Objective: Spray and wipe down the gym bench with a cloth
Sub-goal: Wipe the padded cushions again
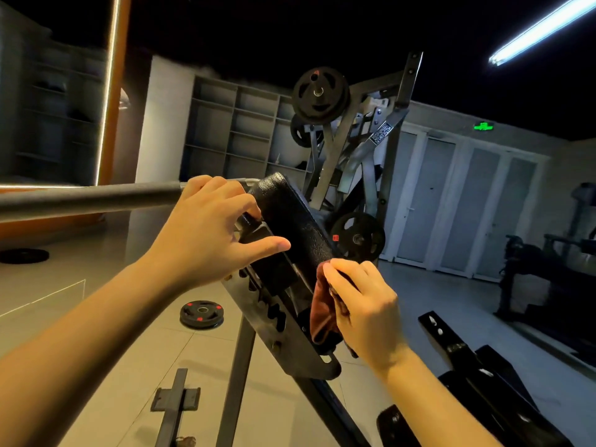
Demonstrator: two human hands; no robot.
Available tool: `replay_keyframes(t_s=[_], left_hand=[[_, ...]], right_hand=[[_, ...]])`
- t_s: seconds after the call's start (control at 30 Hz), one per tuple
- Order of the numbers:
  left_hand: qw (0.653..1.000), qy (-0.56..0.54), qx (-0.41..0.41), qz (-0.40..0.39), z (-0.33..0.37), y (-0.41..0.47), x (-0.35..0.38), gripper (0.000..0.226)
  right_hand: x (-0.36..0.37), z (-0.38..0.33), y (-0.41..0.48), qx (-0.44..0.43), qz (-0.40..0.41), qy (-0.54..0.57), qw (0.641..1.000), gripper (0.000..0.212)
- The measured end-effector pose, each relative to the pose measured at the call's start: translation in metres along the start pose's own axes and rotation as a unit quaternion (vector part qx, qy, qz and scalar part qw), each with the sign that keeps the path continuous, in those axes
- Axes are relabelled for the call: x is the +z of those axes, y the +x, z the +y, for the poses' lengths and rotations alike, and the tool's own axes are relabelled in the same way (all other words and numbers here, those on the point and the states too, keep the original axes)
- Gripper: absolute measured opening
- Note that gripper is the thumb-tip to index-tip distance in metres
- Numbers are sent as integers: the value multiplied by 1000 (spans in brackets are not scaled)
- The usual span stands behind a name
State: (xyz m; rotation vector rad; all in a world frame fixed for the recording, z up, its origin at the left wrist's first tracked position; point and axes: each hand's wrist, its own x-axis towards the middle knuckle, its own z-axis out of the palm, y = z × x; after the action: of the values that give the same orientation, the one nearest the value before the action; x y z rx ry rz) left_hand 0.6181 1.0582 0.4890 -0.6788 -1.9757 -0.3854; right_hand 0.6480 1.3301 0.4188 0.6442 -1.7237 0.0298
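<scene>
1. The ceiling (258, 27) is black and unlit; one tube light (541, 30) glows, upper right.
2. A lit light strip (108, 91) runs up an orange column (121, 91), upper left.
3. Grey open shelving (238, 130) stands against the back wall, centre.
4. A grey plate-loaded machine (364, 150) stands in front of the shelving, with black weight plates (321, 95) on its pegs.
5. Pale panelled doors (467, 208) line the right wall, with a green exit sign (483, 126) above them.
6. The floor (96, 317) is pale tile. A weight plate (201, 314) with red marks lies flat, lower centre-left, and a second plate (24, 255) lies at the left edge.
7. A dark machine (522, 275) stands at the right edge; detail is indistinct.
</scene>
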Motion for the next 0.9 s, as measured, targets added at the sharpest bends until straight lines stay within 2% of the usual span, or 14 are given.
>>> replay_keyframes(t_s=[0.07, 0.13, 0.23, 0.37, 0.6, 0.8, 0.9], left_hand=[[1000, -1, 6, 6, 1, -2, 2, 79], [1000, -1, 6, 1, 2, -2, 2, 79], [1000, 1, 0, -10, 2, -1, 0, 79], [1000, -9, -17, -17, 2, 1, -2, 82], [1000, -15, 4, 3, -1, -5, 1, 78], [1000, -7, 6, -9, 0, -3, -1, 79], [1000, -5, 3, -15, 1, -3, -3, 80]], right_hand=[[-8, 3, -23, 7, -18, -1, 1000, 40], [-5, 1, -17, 17, -15, 1, 1000, 30], [15, -8, 40, 4, 15, 5, 1000, 22], [34, -13, 104, -19, 27, 2, 999, 31], [25, 5, 65, -52, 27, -1, 998, 29], [21, 4, 51, -58, -24, -23, 998, 48], [16, 4, 48, -75, -42, -50, 995, 44]])
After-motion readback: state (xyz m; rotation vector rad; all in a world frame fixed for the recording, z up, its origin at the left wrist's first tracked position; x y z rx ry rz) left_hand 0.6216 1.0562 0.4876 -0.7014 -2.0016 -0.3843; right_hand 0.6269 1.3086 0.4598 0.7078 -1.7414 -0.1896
